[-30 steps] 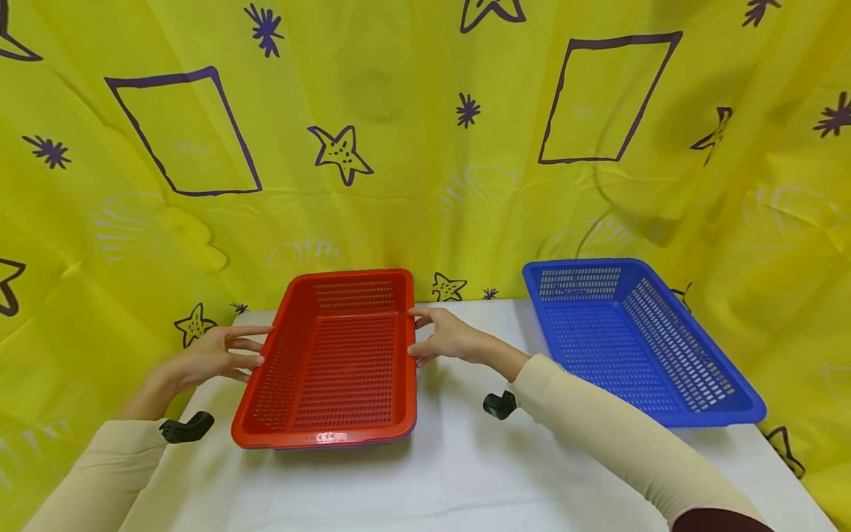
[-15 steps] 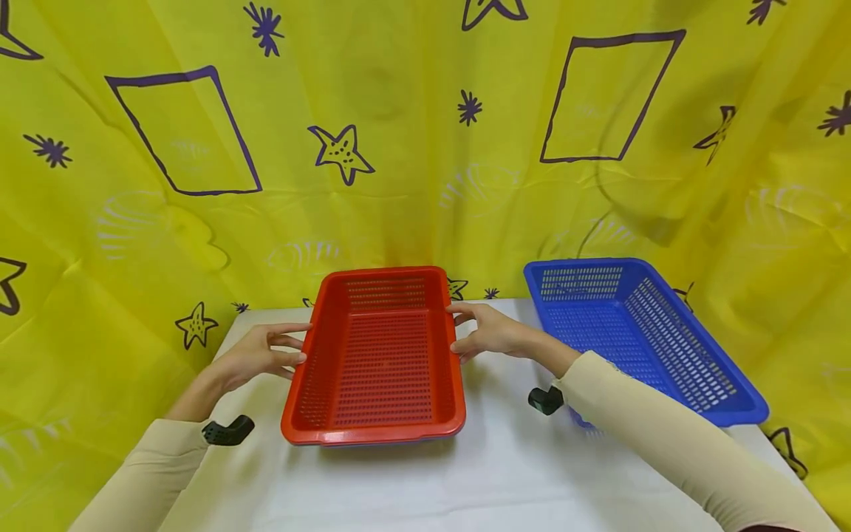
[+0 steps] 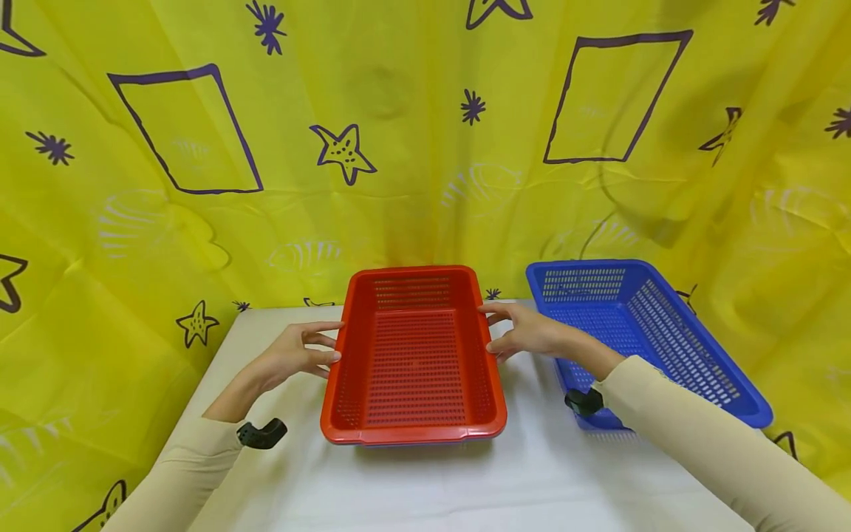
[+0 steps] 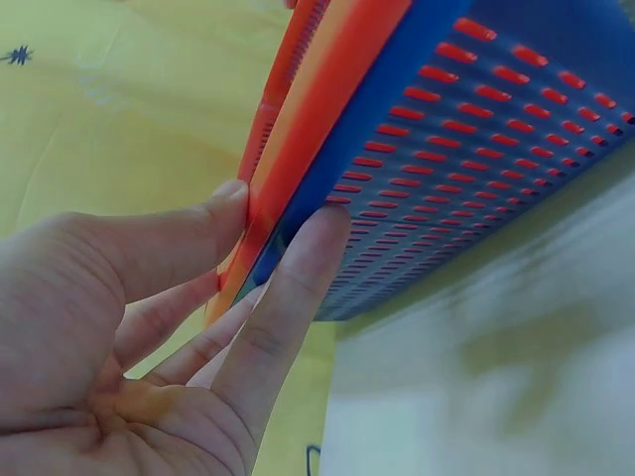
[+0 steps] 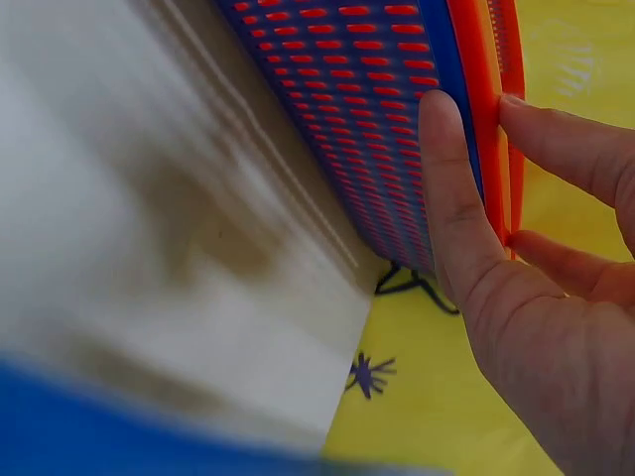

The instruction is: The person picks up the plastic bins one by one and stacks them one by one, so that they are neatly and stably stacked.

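A red plastic basket (image 3: 415, 362) with slotted walls sits nested inside a blue basket (image 4: 585, 40), whose outer wall shows in both wrist views. My left hand (image 3: 289, 358) pinches the stacked rims at the left side, thumb on the red rim and a finger against the blue wall. Opposite it, my right hand (image 3: 528, 330) grips the right side the same way. A shadow lies beneath the stack on the white table, and it appears slightly raised. Nothing is seen inside the red basket.
Another blue basket (image 3: 588, 321) stands at the right of the white-covered table (image 3: 425, 491), partly behind my right forearm. A yellow patterned curtain (image 3: 412, 148) hangs along the back and sides. Black devices (image 3: 262, 434) are on both wrists.
Both hands have moved the stacked baskets to the right, from left of centre to the middle of the head view, nearer the other blue basket. Their hold looks the same.
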Demonstrator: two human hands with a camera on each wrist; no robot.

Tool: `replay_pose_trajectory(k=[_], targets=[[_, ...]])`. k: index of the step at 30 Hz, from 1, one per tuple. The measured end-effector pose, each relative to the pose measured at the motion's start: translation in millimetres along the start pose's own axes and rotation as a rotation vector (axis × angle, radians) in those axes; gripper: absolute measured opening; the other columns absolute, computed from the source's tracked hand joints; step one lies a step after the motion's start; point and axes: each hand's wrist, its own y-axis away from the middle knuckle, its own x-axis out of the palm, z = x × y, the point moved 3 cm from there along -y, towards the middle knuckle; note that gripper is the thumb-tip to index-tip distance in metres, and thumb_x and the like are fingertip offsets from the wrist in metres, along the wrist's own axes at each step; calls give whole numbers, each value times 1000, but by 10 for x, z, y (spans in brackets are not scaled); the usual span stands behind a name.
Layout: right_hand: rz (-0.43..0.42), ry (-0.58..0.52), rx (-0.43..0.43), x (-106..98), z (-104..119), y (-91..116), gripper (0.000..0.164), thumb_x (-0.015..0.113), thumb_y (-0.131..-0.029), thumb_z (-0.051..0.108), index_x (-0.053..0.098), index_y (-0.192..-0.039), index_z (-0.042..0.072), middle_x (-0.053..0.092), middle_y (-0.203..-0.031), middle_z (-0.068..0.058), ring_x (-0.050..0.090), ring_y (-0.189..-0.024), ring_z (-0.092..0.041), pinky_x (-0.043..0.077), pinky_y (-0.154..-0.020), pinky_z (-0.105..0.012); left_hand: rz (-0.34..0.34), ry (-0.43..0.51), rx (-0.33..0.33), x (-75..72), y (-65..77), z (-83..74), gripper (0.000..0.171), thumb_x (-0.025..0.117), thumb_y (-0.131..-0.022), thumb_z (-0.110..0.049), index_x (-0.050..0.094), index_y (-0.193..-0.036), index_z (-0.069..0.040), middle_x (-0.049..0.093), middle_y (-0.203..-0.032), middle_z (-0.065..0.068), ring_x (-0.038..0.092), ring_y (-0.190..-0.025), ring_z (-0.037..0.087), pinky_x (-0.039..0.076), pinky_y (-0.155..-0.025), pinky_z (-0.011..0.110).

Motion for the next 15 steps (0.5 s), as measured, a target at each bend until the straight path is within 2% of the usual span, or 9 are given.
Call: replay_pose_trajectory(k=[7,15], targets=[[10,-19,-21,-129,-78,139,80,70,-91,-8,29,-159,-4,39,-146,-37,74,-87,-33,59,-85,-60,-4,16,8,201,-66,-37,67,74,-93,0,44,-153,0,62,-126,28,74,-92,30,61,-81,53],[-4,22,-10,-272,-107,264,80,70,-91,-7,28,-159,-4,38,-147,-37,73,-86,-33,60,-82,-57,-11,49,19,360,-162,-78,67,73,-92,2,45,-153,-1,63,-124,27,74,-90,29,63,-78,48]])
